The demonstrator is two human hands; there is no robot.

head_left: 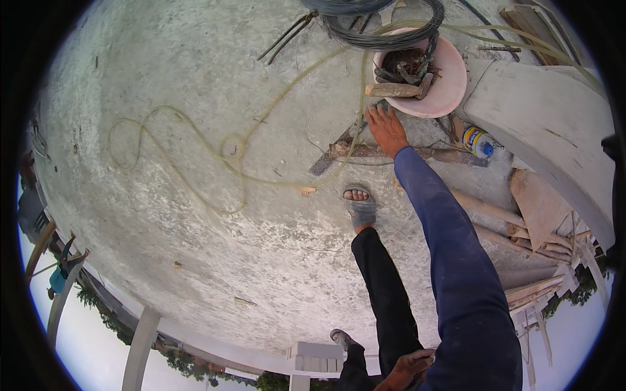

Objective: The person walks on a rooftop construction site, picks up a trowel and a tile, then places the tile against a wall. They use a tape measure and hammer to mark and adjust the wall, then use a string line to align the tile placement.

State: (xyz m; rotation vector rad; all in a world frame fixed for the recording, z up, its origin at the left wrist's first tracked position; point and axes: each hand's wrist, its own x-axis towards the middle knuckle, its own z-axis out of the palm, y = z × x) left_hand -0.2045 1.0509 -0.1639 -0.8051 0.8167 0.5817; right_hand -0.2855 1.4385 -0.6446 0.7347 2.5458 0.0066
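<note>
My right hand (387, 132), in a blue sleeve, reaches out beside a pale pink bucket (451, 83). Its fingers are stretched out and apart, with the tips by a small dark object under the bucket's rim; whether they touch it I cannot tell. A wooden handle (393, 90) lies across the near rim. Inside the bucket are dark tools and rusty bits (407, 65), partly covered by a coil of grey wire (385, 40). Low in the view, close to my body, is my left hand (409, 369), its fingers partly hidden by the right sleeve.
A clear yellowish hose (242, 156) loops over the concrete floor (195, 254). Beside the bucket lie a wooden piece (372, 152) and a blue-capped bottle (478, 142). Poles (486, 207) and a concrete ledge (541, 111) are at right; long-handled pliers or cutters (287, 36) lie far off.
</note>
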